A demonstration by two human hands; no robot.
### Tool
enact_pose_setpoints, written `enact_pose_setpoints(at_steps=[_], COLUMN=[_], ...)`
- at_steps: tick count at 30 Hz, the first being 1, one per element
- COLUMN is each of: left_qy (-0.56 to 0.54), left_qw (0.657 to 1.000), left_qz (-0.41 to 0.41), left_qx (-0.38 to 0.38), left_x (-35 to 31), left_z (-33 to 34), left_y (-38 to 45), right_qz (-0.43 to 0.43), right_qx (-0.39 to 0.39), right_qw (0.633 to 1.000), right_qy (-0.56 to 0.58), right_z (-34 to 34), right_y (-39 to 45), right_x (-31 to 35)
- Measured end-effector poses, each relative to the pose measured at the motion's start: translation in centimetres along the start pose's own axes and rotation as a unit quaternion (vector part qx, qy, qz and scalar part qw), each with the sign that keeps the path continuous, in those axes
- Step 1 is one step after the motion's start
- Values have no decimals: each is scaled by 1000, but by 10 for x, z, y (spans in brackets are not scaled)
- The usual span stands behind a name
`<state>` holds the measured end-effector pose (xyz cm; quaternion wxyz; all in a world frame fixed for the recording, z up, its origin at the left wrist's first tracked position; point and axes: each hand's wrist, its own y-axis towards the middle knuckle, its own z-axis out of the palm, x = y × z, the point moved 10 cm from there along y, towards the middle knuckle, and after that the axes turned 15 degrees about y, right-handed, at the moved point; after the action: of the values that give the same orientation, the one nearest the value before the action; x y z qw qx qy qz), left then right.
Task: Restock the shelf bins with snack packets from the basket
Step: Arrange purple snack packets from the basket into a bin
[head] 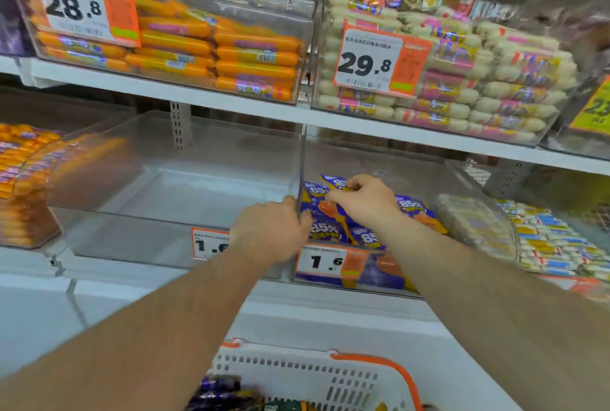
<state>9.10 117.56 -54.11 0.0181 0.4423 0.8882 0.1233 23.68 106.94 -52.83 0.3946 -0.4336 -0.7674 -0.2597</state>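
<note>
The landmark is the thin clear divider wall (301, 172) that stands between two clear bins on the lower shelf.

Directly to the right of this wall, the right bin (429, 179) holds a small pile of purple snack packets (325, 229) printed with "85%". They lie flat and in disorder. The long axis of most of them runs from the front of the bin toward the back, and some are tilted to the right.

The right hand (363, 199) is inside this bin, over the pile. Its fingers are curled and pinch the top packet (335, 183) near its far end. This packet points away from the person and a little to the left, toward the wall.

The left hand (270, 229) is at the front lower end of the wall. Its fingers are bent around the front edge there, so it grips the bin edge.

To the left of the wall is the left bin (185, 186).

Below the wall, at the bottom of the view, a white basket (307, 374) with an orange handle contains more purple packets (218, 392).
</note>
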Motion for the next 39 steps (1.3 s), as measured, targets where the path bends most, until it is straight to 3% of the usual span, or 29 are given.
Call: enact_pose_setpoints(at_steps=[10, 15, 21, 32, 39], left_qy=[-15, -14, -13, -29, -97], left_qw=[1000, 1000, 1000, 999, 994], left_qz=[-1, 9, 4, -10, -15], left_qx=[20, 12, 4, 15, -50], left_x=[1, -1, 0, 2, 5], left_z=[9, 10, 8, 6, -8], left_y=[4, 4, 5, 2, -5], right_qz=[63, 35, -21, 14, -100], right_qx=[90, 173, 166, 173, 65], right_qw=[994, 977, 968, 971, 979], right_qy=[4, -123, -185, -164, -166], right_z=[74, 88, 90, 90, 44], right_y=[57, 52, 56, 54, 18], right_x=[-14, -20, -16, -16, 26])
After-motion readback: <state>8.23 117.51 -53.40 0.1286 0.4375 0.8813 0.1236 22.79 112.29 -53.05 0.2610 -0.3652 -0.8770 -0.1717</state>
